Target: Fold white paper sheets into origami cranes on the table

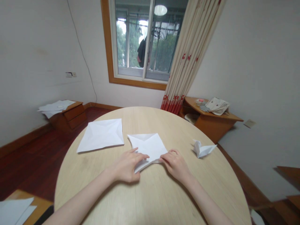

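Note:
A white folded sheet of paper point(148, 146) lies at the middle of the round wooden table point(154, 193). My left hand point(126, 165) rests on its near left edge, fingers pressed down along the paper. My right hand point(175, 164) pinches the near right corner of the same sheet with curled fingers. A second creased white sheet point(101, 135) lies flat to the left, apart from both hands. A small folded paper figure point(202, 149) stands to the right of my right hand.
A low wooden cabinet point(70, 116) with papers on top stands at the left wall. A corner desk point(211, 120) with cloth and small items is at the back right, beside a curtain point(187, 62) and window. More paper point(14, 211) lies bottom left.

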`<state>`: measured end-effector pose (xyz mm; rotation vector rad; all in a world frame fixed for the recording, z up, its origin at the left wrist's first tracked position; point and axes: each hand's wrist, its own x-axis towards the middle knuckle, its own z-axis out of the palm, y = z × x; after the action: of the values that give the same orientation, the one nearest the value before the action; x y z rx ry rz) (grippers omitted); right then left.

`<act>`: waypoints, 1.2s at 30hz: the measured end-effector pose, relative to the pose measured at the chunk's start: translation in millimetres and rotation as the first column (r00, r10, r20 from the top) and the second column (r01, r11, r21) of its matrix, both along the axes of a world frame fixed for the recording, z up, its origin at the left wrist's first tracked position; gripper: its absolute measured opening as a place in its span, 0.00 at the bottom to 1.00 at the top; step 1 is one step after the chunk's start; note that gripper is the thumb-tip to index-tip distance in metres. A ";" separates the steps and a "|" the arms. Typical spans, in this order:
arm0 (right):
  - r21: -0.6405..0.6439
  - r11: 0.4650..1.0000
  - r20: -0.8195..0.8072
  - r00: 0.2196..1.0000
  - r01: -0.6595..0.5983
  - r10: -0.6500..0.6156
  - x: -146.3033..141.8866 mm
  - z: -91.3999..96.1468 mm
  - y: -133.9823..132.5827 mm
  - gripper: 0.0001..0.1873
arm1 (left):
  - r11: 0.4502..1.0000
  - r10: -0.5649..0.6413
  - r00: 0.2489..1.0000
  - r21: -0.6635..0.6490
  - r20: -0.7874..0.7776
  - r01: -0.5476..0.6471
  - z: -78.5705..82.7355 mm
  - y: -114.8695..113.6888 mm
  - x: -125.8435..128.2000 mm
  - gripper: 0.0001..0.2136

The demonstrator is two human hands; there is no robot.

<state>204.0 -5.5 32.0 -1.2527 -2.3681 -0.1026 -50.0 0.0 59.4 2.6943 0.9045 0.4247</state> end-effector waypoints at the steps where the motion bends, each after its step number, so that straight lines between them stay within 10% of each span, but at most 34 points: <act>1: -0.019 1.000 -0.026 1.000 0.017 -0.017 -0.9 -0.8 -0.1 0.12 | 1.000 -0.010 1.000 0.011 0.017 0.010 -0.2 0.3 -0.2 0.29; 18: -0.294 0.956 -0.411 0.906 -0.022 -0.106 -16.3 -14.9 0.9 0.09 | 0.928 0.122 0.945 0.303 0.304 -0.217 -15.9 8.5 3.8 0.30; 24: -0.334 0.940 -0.486 0.867 -0.069 -0.109 -25.5 -18.0 -4.7 0.08 | 0.887 0.263 0.766 0.165 0.587 -0.431 -29.4 9.2 10.4 0.30; 30: -0.386 0.920 -0.442 0.889 -0.066 -0.121 -36.6 -18.2 -13.9 0.07 | 0.918 0.285 0.606 -0.029 0.742 -0.397 -43.4 6.6 22.3 0.35; 36: -0.384 0.922 -0.426 0.897 -0.059 -0.120 -41.2 -19.7 -14.7 0.06 | 0.965 0.186 0.682 -0.002 0.707 -0.262 -46.9 4.1 24.2 0.41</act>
<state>162.8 -20.2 12.4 -1.3154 -2.0180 0.6134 -25.7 4.1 12.5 2.1624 0.9665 1.4675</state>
